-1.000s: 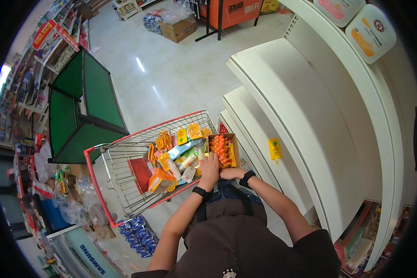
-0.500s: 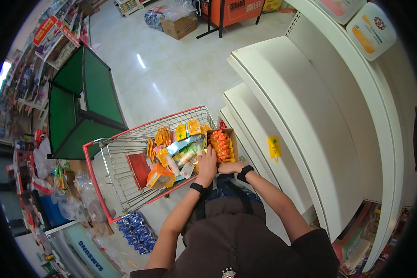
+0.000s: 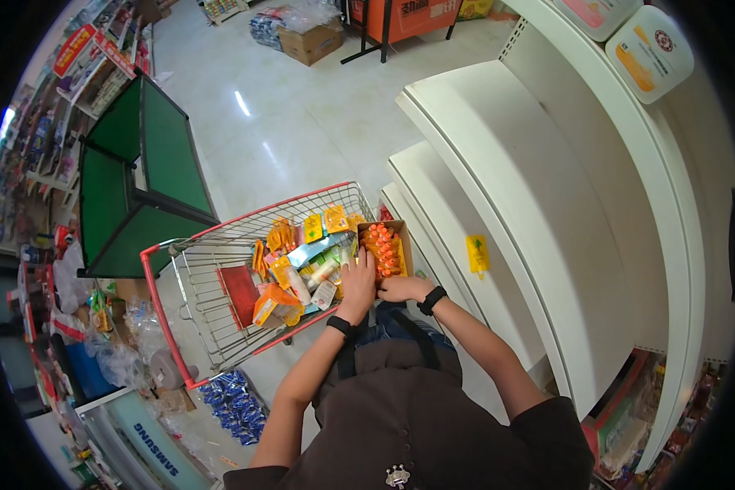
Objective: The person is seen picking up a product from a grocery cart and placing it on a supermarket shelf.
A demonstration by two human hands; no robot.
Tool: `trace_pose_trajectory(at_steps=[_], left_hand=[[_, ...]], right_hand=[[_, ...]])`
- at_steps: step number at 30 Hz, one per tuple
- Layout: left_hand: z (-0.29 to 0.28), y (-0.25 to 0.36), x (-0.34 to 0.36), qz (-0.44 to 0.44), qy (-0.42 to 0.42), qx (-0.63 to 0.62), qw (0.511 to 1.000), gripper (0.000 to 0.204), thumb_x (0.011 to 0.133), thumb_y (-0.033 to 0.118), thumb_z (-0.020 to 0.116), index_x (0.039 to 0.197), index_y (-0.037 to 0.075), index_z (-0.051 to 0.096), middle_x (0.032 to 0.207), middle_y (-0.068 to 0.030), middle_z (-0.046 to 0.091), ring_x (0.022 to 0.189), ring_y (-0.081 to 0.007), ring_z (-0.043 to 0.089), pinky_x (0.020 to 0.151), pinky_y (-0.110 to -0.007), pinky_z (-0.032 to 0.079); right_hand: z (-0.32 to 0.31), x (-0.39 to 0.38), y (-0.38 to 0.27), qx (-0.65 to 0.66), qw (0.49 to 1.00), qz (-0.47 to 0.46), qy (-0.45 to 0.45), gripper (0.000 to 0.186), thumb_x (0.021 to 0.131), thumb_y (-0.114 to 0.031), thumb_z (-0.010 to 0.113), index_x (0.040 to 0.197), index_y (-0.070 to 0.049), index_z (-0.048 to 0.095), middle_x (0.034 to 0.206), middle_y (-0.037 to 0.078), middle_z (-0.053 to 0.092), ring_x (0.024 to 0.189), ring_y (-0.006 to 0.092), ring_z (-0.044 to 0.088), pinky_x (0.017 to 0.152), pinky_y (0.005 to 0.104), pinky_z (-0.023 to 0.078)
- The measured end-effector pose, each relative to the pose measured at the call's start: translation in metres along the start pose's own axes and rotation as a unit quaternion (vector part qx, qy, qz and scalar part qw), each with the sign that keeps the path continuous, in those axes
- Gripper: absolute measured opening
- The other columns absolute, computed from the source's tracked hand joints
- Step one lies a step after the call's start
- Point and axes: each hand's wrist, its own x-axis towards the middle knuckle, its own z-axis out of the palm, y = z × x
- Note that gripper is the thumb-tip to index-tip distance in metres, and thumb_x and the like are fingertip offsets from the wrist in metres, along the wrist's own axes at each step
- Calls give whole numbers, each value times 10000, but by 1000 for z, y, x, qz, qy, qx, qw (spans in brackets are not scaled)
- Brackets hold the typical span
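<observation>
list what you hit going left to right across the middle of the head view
green display bin → red-rimmed wire cart → left hand → box of orange items → yellow tag on the white shelves

Shopping cart (image 3: 220,318): bare metal wire basket with a red plastic rim. Box (image 3: 384,249) inside it: matt brown cardboard, holding glossy orange packets; neighbouring pouches (image 3: 273,306) shiny plastic film. Shelves (image 3: 498,188): smooth matt white-painted metal; floor (image 3: 302,122): glossy pale tile.
</observation>
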Motion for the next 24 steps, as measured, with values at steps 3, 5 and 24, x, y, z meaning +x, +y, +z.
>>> trace_pose_trajectory(at_steps=[3,5,24], left_hand=[[3,-1,0,0,21,-21,1000,711,617,137,715,1237,-14,401,1287,-141,424,1016,-281,497,842,-368,418],[-4,1,2,6,3,-25,1000,671,645,135,692,1237,-6,409,1282,-133,435,1023,-270,497,834,-360,415],[-1,7,5,13,7,-9,1000,786,696,127,622,1376,-30,259,1439,-185,248,1294,-343,296,1016,-422,303]], right_hand=[[-8,-20,-17,-25,998,16,47,415,807,-289,458,852,93,615,839,283,613,784,407,601,750,456,461],[-2,-23,-12,15,991,49,126,387,806,-257,473,803,106,607,804,293,605,766,421,593,737,456,466],[-10,-8,-12,670,704,132,194,583,954,-456,113,1398,-109,263,1370,58,407,1210,196,448,957,318,372]])
